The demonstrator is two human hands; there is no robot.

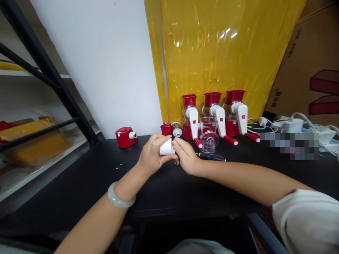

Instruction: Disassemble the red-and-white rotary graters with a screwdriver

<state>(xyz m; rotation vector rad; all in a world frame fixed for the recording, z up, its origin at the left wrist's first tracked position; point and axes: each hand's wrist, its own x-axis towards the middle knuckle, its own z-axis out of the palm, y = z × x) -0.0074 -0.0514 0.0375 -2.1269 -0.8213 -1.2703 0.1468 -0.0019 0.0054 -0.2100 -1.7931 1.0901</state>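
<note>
My left hand (153, 154) is closed around a white plastic part (165, 147), held above the black table. My right hand (186, 155) meets it from the right, fingertips pinched at the part's open end; what lies between those fingers is hidden. Just behind the hands are a small red part (166, 129) and a metal grater drum (176, 129). A screwdriver (212, 157) with a dark and yellow handle lies beyond my right wrist. Near it stands a clear plastic part (209, 140).
Several red and white rotary graters (214, 116) stand along the back. A red round base (126, 137) sits back left, with small screws (118, 168) in front. White chargers and cables (292, 125) crowd the right end of the black table (87, 190).
</note>
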